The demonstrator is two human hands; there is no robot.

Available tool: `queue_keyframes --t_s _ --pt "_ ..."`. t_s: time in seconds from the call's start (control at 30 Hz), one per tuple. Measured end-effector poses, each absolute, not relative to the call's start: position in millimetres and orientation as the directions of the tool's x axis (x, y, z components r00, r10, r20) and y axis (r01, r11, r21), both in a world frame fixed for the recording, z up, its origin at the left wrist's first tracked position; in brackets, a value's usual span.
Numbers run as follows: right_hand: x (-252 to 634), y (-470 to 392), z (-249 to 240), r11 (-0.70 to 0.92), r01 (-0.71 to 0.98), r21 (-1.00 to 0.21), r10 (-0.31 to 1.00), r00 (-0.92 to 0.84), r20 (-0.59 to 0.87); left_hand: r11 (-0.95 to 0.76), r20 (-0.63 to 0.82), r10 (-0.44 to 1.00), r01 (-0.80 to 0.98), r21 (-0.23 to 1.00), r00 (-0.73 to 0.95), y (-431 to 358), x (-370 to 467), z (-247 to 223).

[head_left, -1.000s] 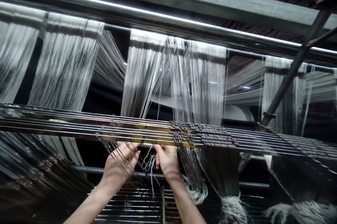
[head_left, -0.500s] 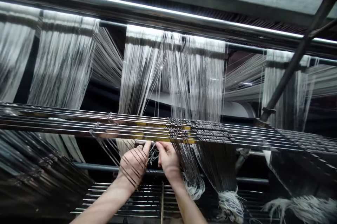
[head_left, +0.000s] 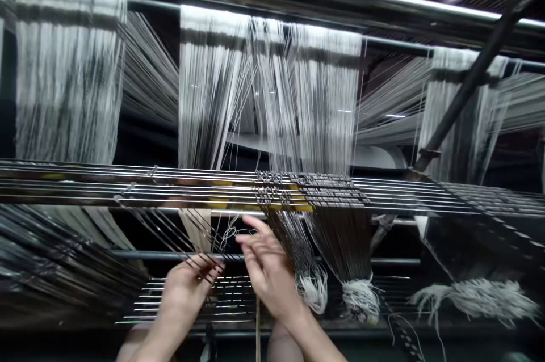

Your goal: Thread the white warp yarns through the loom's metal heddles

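Observation:
White threads (head_left: 213,101) hang in sheets from a bar and pass down through rows of thin metal rods (head_left: 395,194). Below the rods, my left hand (head_left: 187,285) has its fingers pinched together among slanting dark heddle wires (head_left: 166,237); what is between the fingertips is too small to make out. To its right, my right hand (head_left: 268,268) is raised with its fingers spread, the index finger just under the rods. A loose tangle of fine thread (head_left: 230,232) hangs left of those fingertips. A beige thread bundle (head_left: 196,228) hangs behind the wires.
Knotted thread ends (head_left: 361,299) and a frayed bundle (head_left: 481,297) hang at the lower right. A slanting metal bar (head_left: 468,89) crosses the right side. A horizontal pipe (head_left: 145,255) runs behind the hands. Dark heddles (head_left: 63,271) crowd the lower left.
My left hand has dropped and moved left, away from the rods. My right hand has lowered slightly and opened its pinched fingers. The camera view has shifted, so the loom sits higher.

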State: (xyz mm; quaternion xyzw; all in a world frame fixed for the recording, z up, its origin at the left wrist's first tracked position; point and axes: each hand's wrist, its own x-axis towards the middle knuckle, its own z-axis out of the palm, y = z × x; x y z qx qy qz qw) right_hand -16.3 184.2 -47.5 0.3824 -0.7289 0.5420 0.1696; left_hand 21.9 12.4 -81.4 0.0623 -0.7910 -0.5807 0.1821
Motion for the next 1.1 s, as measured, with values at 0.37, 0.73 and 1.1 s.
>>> queue_keyframes --t_s 0.37,0.73,1.1 --pt "0.3 170.1 -36.8 0.363 -0.754 -0.547 -0.649 -0.626 0.433 0.201 0.012 -0.372 -0.068 0.977 -0.928 15.4 68.0 -81.4" --pt "1.0 176.7 -38.6 0.172 -0.785 -0.596 -0.639 -0.549 0.539 0.147 0.054 -0.402 -0.007 0.989 -0.914 25.3 78.6 -76.1" --pt "4.4 180.8 -40.6 0.090 -0.805 -0.587 -0.667 -0.486 0.565 0.289 0.072 -0.394 -0.049 0.956 -0.916 26.1 85.4 -84.6"
